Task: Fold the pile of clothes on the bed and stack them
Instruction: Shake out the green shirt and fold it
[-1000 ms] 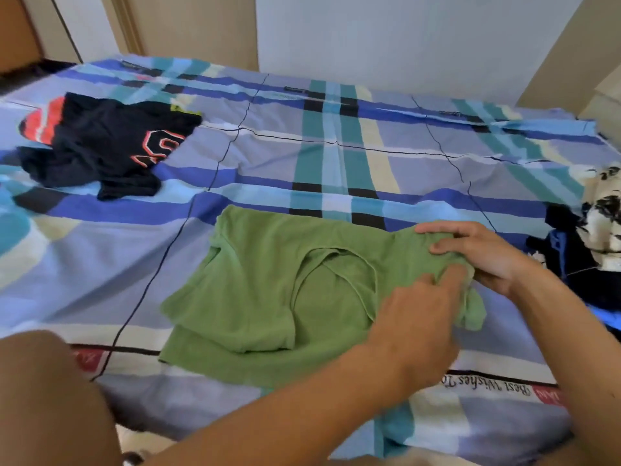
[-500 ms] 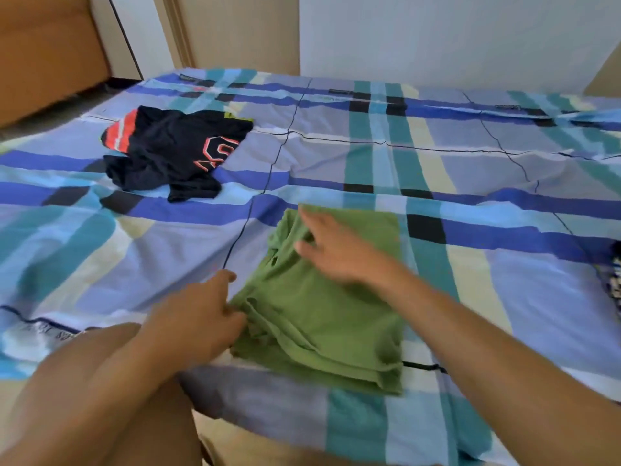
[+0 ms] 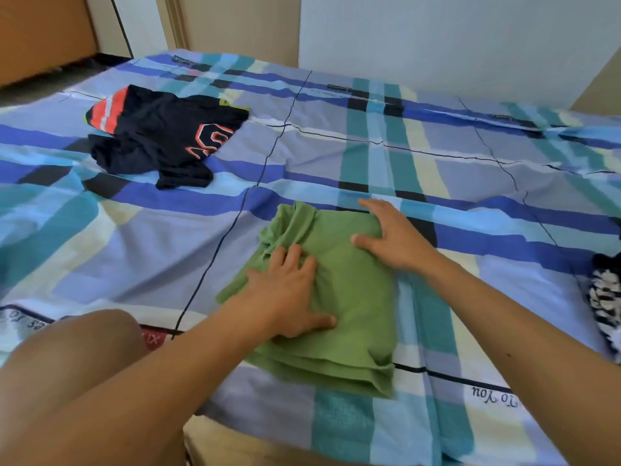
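Observation:
A green garment (image 3: 349,297) lies folded into a narrow rectangle near the bed's front edge. My left hand (image 3: 289,294) rests flat on its left half, fingers spread. Flat on its far right corner lies my right hand (image 3: 389,233), fingers apart. Neither hand grips the cloth. A dark navy shirt (image 3: 161,136) with orange-red lettering and a striped part lies folded at the far left of the bed. The edge of a black-and-white patterned garment (image 3: 606,297) shows at the right border.
The bed carries a blue, teal and cream plaid sheet (image 3: 369,146) with lettering along its front hem. My bare knee (image 3: 84,351) is at the lower left. A wall and a wooden door frame stand behind the bed.
The green garment went from spread open to folded into a narrow stack. Both hands let go of its edge and now press flat on top. The view swung left, then back right.

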Available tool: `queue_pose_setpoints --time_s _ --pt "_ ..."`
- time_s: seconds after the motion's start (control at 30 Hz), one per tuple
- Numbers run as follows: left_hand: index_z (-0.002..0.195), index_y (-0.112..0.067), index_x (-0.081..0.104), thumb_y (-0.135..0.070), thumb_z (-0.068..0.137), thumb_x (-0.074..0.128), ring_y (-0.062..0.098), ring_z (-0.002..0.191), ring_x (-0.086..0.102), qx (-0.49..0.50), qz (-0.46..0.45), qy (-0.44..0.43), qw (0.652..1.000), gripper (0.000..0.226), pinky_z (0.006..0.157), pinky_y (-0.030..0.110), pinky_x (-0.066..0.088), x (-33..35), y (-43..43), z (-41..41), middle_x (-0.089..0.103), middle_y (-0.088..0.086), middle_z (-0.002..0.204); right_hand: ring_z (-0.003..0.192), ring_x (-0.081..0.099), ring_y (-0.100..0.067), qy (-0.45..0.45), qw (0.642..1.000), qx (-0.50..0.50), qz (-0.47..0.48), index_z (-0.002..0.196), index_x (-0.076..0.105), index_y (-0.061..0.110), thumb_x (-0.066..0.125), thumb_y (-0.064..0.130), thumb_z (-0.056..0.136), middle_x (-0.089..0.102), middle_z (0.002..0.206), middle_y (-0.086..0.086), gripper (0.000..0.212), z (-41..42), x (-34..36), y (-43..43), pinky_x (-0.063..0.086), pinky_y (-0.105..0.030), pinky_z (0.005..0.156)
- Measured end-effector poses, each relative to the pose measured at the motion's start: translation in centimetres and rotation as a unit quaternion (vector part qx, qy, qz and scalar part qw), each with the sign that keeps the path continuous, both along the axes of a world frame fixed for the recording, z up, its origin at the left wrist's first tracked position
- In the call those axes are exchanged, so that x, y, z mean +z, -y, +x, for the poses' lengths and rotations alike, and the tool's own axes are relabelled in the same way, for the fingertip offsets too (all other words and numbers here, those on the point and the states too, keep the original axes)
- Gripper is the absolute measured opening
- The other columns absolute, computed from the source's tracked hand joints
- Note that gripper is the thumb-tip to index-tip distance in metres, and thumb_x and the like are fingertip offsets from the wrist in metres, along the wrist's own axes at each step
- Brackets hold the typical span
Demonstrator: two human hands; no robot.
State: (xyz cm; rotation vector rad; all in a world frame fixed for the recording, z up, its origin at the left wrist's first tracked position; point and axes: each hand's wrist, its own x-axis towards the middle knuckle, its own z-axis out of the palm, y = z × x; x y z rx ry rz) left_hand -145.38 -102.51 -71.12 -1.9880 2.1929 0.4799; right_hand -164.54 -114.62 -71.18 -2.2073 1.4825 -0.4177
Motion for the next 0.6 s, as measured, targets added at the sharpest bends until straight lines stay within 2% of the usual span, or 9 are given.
queue_pose_setpoints --time_s 0.07,0.1,0.17,0.23,0.33,0.4,0.47,0.53,0.6 --pt "0.151 -0.023 0.014 -0.079 0.067 0.067 0.031 0.149 0.002 0.056 -0.005 -0.008 0.998 0.114 0.107 0.063 0.036 0.2 0.2 0.6 -0.002 0.0 0.161 0.148 0.028 -0.024 -0.009 0.999 0.013 0.035 0.156 0.029 0.024 0.074 0.04 0.087 0.031 0.161 -0.004 0.084 0.9 0.6 0.7 0.019 -0.045 0.123" --pt "0.152 -0.022 0.01 -0.078 0.063 0.071 0.035 0.149 0.003 0.09 -0.007 -0.019 0.996 0.122 0.107 0.06 0.036 0.5 0.2 1.0 -0.002 0.002 0.16 0.146 0.032 -0.024 -0.02 0.998 0.025 0.058 0.156 0.027 0.026 0.075 0.045 0.085 0.032 0.16 -0.002 0.088 1.5 1.0 1.1 0.023 -0.043 0.122" --pt "0.153 -0.019 0.003 -0.074 0.061 0.076 0.038 0.143 0.021 0.152 -0.007 -0.051 0.987 0.129 0.107 0.051 0.038 0.9 0.3 2.5 0.015 0.011 0.155 0.143 0.038 -0.021 -0.062 0.992 0.044 0.1 0.156 0.029 0.025 0.076 0.053 0.081 0.035 0.159 0.001 0.093 3.0 1.9 2.1 0.031 -0.037 0.117" --pt "0.152 -0.015 0.004 -0.068 0.065 0.078 0.036 0.137 0.038 0.192 0.008 -0.087 0.978 0.126 0.105 0.044 0.04 1.1 0.4 4.0 0.035 0.014 0.149 0.137 0.045 -0.021 -0.119 0.984 0.045 0.124 0.151 0.039 0.021 0.076 0.055 0.079 0.042 0.155 0.001 0.088 4.5 2.8 2.9 0.037 -0.034 0.112" --pt "0.144 -0.007 0.026 -0.054 0.072 0.081 0.027 0.121 0.053 0.23 0.061 -0.158 0.958 0.102 0.091 0.034 0.045 1.4 0.9 5.2 0.052 0.009 0.138 0.106 0.067 -0.026 -0.16 0.968 0.036 0.188 0.123 0.065 0.013 0.079 0.047 0.077 0.066 0.127 -0.006 0.059 5.3 4.6 3.6 0.054 -0.04 0.096" --pt "0.136 -0.012 0.041 -0.047 0.076 0.081 0.023 0.112 0.056 0.226 0.089 -0.166 0.956 0.08 0.086 0.031 0.044 1.6 1.5 5.4 0.056 0.005 0.134 0.094 0.072 -0.032 -0.112 0.961 0.022 0.253 0.109 0.069 0.007 0.081 0.034 0.078 0.073 0.109 -0.013 0.043 4.4 6.3 3.3 0.059 -0.048 0.089" --pt "0.133 -0.015 0.052 -0.043 0.073 0.083 0.022 0.112 0.061 0.219 0.114 -0.21 0.946 0.073 0.094 0.031 0.048 2.4 2.4 5.6 0.061 0.003 0.13 0.095 0.073 -0.035 -0.043 0.954 0.003 0.297 0.106 0.071 0.004 0.079 0.024 0.081 0.076 0.102 -0.015 0.033 2.4 8.5 2.3 0.058 -0.051 0.09" --pt "0.125 -0.014 0.063 -0.041 0.061 0.087 0.027 0.103 0.071 0.208 0.127 -0.316 0.917 0.073 0.094 0.041 0.056 4.5 3.6 5.8 0.071 0.007 0.119 0.095 0.074 -0.031 0.037 0.947 -0.008 0.318 0.108 0.072 0.004 0.074 0.019 0.084 0.077 0.103 -0.013 0.029 -0.5 10.8 0.8 0.059 -0.045 0.088" --pt "0.117 -0.009 0.068 -0.026 0.075 0.084 0.033 0.096 0.073 0.188 0.126 -0.393 0.891 0.048 0.081 0.044 0.062 7.8 5.1 5.8 0.076 0.011 0.105 0.088 0.076 -0.022 0.14 0.939 -0.03 0.314 0.108 0.072 0.008 0.072 0.018 0.08 0.077 0.102 -0.009 0.03 -3.7 12.7 -0.9 0.062 -0.034 0.076"
